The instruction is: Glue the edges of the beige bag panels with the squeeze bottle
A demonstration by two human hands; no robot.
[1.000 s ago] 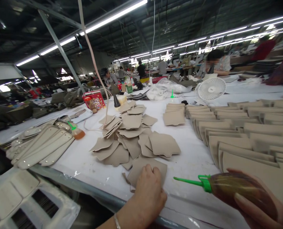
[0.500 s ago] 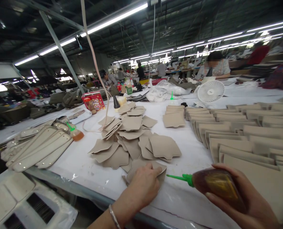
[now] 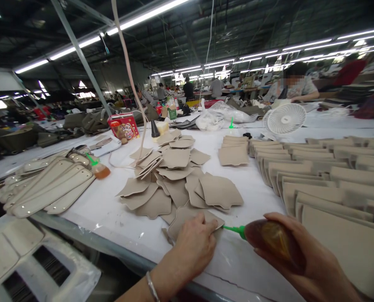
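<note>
My right hand (image 3: 303, 251) is wrapped round a squeeze bottle of amber glue (image 3: 270, 241) with a green nozzle. The bottle lies sideways in the grip, and its tip points left, right at the edge of a beige leather piece (image 3: 182, 220). On that piece rests my left hand (image 3: 194, 243), its fingers curled and gripping it near the right edge. The thumb and the underside of this grip are hidden. Just beyond is a loose heap of similar beige pieces (image 3: 174, 159).
Rows of folded beige panels (image 3: 315, 172) cover the right side, with a small stack (image 3: 233, 156) beside them. Pale studded straps (image 3: 53, 184) and a second glue bottle (image 3: 100, 170) lie left. A white fan (image 3: 286, 118) stands behind; a cord (image 3: 126, 63) hangs over the heap.
The glue bottle in my right hand has moved left, bringing its nozzle tip up to the leather piece's edge. My left hand keeps its hold; the view has shifted slightly.
</note>
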